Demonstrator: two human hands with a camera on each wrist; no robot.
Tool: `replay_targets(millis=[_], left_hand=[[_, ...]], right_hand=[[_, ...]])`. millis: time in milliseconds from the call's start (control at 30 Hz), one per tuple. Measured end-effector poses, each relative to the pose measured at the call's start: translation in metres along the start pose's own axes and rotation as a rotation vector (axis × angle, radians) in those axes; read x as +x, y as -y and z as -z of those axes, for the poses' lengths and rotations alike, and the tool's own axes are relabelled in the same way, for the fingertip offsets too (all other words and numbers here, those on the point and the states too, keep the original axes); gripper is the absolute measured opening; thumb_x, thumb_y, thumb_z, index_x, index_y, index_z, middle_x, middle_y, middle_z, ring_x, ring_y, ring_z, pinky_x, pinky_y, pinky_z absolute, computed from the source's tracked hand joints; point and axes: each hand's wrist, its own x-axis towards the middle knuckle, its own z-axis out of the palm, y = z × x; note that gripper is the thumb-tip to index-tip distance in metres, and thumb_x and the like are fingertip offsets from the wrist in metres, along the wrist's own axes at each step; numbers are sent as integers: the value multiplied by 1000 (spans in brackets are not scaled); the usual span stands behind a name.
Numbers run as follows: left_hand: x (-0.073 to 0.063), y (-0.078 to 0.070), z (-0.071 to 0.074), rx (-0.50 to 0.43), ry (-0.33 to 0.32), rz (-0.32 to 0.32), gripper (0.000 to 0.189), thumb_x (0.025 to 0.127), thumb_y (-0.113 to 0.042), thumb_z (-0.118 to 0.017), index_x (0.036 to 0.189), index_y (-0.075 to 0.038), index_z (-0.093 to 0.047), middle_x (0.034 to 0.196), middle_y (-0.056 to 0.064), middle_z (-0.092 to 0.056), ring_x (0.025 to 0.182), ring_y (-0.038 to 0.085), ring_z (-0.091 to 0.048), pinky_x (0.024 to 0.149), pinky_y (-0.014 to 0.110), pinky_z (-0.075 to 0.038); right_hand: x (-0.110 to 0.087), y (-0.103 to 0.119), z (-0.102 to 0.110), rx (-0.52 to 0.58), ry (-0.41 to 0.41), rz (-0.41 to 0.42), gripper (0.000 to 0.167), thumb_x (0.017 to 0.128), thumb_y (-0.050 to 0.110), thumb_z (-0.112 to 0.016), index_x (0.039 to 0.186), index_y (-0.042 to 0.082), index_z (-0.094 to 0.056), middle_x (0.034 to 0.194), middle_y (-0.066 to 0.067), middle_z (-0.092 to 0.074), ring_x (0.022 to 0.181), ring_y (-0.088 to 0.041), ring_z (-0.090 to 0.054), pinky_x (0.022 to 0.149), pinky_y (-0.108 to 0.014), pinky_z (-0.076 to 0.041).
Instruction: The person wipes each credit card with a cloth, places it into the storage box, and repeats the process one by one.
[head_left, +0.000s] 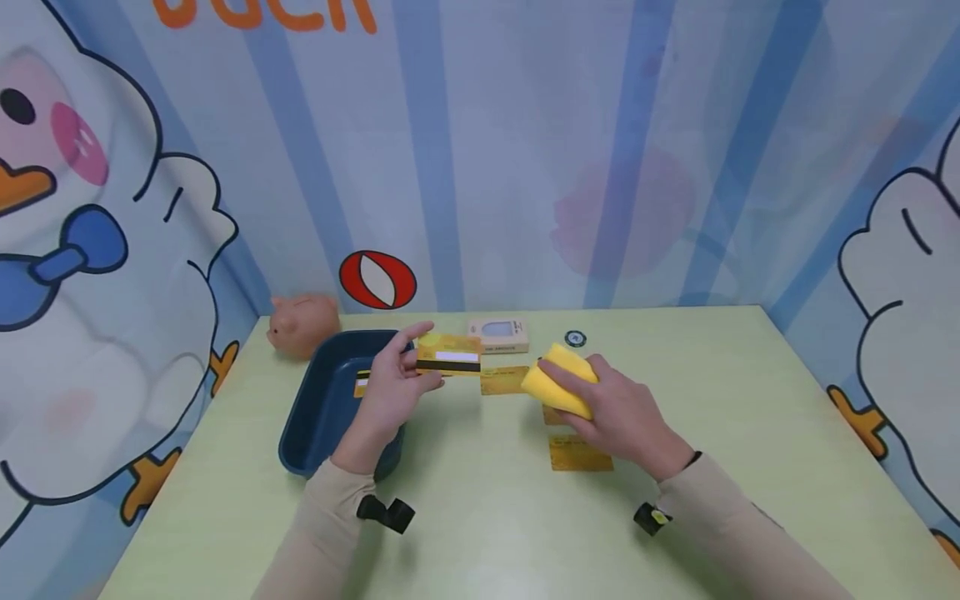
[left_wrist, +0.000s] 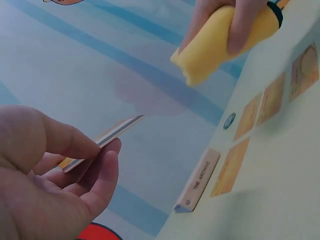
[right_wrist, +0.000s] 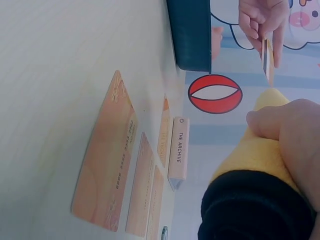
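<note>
My left hand (head_left: 390,383) pinches a gold bank card (head_left: 448,354) by its left end, between thumb and fingers. Its black stripe and white strip face the head camera. In the left wrist view the same card (left_wrist: 112,137) shows almost edge-on. A folded yellow cloth (head_left: 561,382) is gripped in my right hand (head_left: 626,412), which stands to the right of the card and apart from it. Several more gold cards (head_left: 581,453) lie flat on the table, partly under the right hand in the head view. The right wrist view shows raised digits on the nearest card (right_wrist: 105,155).
A dark blue bin (head_left: 307,417) stands at the left, with a striped card (head_left: 362,383) partly visible in it. Behind are a pink piggy bank (head_left: 303,325), a small box (head_left: 498,335) marked "THE ARCHIVE" and a round chip (head_left: 575,338). A printed curtain backs the table.
</note>
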Motion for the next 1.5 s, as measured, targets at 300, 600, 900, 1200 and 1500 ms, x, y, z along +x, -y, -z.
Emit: replay_targets(millis=[300, 600, 900, 1200, 1500], left_hand=[[8, -6, 31, 82, 27, 75, 75, 99, 10, -58, 165, -9, -28, 146, 26, -59, 120, 39, -68, 98, 43, -59], [16, -8, 59, 115, -2, 151, 76, 99, 7, -59, 166, -10, -26, 145, 29, -58, 113, 35, -71, 91, 37, -62], [25, -2, 77, 176, -59, 148, 76, 95, 9, -63, 163, -8, -34, 81, 3, -38, 101, 27, -69, 84, 33, -63], [32, 3, 85, 207, -80, 220, 78, 95, 13, -60, 164, 2, -26, 148, 35, -49, 127, 44, -58, 90, 37, -63], [36, 13, 88, 242, -61, 343, 79, 95, 13, -58, 165, 4, -20, 152, 36, -39, 131, 45, -54, 95, 44, -61]], right_hand=[[-2, -1, -1, 4, 19, -11, 74, 91, 39, -83, 157, 37, -49, 106, -18, -58, 64, -18, -49, 48, -31, -45], [-3, -3, -1, 9, 28, -17, 75, 91, 40, -82, 158, 37, -49, 109, -20, -59, 63, -18, -48, 49, -31, -44], [-6, -5, 0, 26, 53, -44, 74, 92, 38, -81, 158, 36, -48, 112, -21, -59, 64, -17, -48, 49, -30, -44], [-8, -10, 5, 18, 68, -69, 75, 92, 34, -82, 158, 36, -48, 113, -21, -58, 65, -18, -49, 49, -30, -44], [-9, -11, 5, 20, 78, -74, 75, 92, 35, -82, 158, 35, -48, 111, -20, -58, 67, -19, -50, 50, -31, -45]])
